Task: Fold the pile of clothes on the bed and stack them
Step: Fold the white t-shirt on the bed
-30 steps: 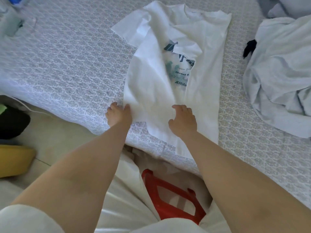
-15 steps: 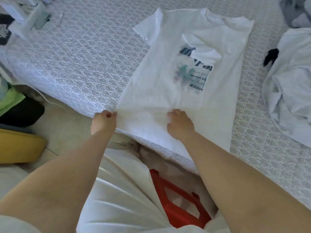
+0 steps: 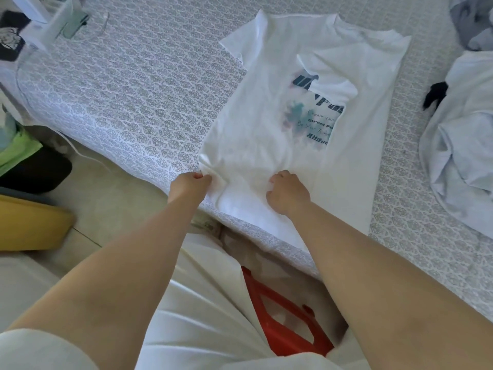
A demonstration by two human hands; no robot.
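head: white cotton T-shirt (image 3: 269, 134), blue print, lies flat on the bed (image 3: 138, 97) with its lace-patterned cover | left hand (image 3: 188, 186) pinches the soft hem corner | right hand (image 3: 288, 194), fingers curled, bunches the hem mid-width | crumpled pale clothes pile (image 3: 464, 145) lies well right

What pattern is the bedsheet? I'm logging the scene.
White bedsheet with a repeating grey floral-lattice print, clearest in the head view.

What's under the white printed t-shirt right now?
The white printed t-shirt lies on the patterned bedspread, its hem reaching the bed's edge. Both hands, left and right, grip the hem. Anything else beneath is covered by fabric.
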